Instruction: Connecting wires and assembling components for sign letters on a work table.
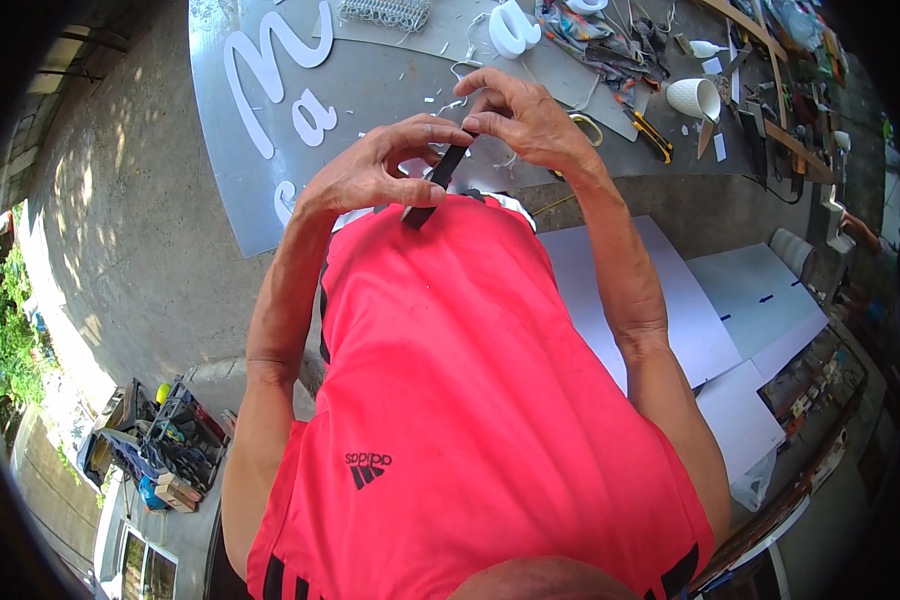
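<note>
Close to my red shirt, both hands are at a narrow black strip-like object [448, 170] slanting down toward my waist. My left hand [375, 165] is closed, its thumb pressed along the strip's lower part. At the upper end my right hand [525, 120] pinches with thumb and forefinger, its other fingers curled. What lies between those fingertips is partly hidden. Beyond the hands, a white cut-out letter [513, 30] rests on the grey metal table [370, 75]. More white letter shapes [314, 118] lie at the left, beside a long curved white piece [270, 60].
Right of my hands lie a yellow-and-black utility knife [653, 136], a yellow-handled tool [590, 128] and a white textured cup [692, 98]. Multicoloured cloth [580, 50], cords and white scraps cover the table's far side. White sheets [630, 290] lie below its right edge.
</note>
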Motion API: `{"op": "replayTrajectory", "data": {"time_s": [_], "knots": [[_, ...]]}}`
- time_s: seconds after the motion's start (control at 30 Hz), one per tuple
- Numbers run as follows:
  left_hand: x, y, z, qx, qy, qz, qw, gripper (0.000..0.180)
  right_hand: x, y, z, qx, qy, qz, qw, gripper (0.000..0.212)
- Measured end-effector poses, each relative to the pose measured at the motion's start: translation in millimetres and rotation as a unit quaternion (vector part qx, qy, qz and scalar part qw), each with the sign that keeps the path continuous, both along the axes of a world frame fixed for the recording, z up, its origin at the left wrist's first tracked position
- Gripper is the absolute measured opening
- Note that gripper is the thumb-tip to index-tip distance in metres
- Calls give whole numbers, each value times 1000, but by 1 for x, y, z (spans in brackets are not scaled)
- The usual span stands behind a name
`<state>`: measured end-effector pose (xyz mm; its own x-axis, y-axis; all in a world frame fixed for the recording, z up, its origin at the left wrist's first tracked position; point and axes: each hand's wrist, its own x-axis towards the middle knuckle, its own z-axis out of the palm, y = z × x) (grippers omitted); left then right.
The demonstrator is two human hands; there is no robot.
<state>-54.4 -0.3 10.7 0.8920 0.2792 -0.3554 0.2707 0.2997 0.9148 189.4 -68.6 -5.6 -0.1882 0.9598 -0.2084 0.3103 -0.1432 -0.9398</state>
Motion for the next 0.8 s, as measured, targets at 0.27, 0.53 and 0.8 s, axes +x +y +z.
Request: {"op": "replayTrajectory", "data": {"time_s": [0.27, 0.53, 0.8], "knots": [[-4, 5, -3, -20, -38, 29, 999, 76, 91, -78, -85, 50, -533, -109, 838, 12], [-2, 17, -3, -77, -94, 107, 987, 81, 104, -108, -115, 0, -493, -59, 868, 15], [-8, 32, 8, -45, -111, 139, 983, 80, 127, -125, -101, -41, -418, -56, 906, 26]]}}
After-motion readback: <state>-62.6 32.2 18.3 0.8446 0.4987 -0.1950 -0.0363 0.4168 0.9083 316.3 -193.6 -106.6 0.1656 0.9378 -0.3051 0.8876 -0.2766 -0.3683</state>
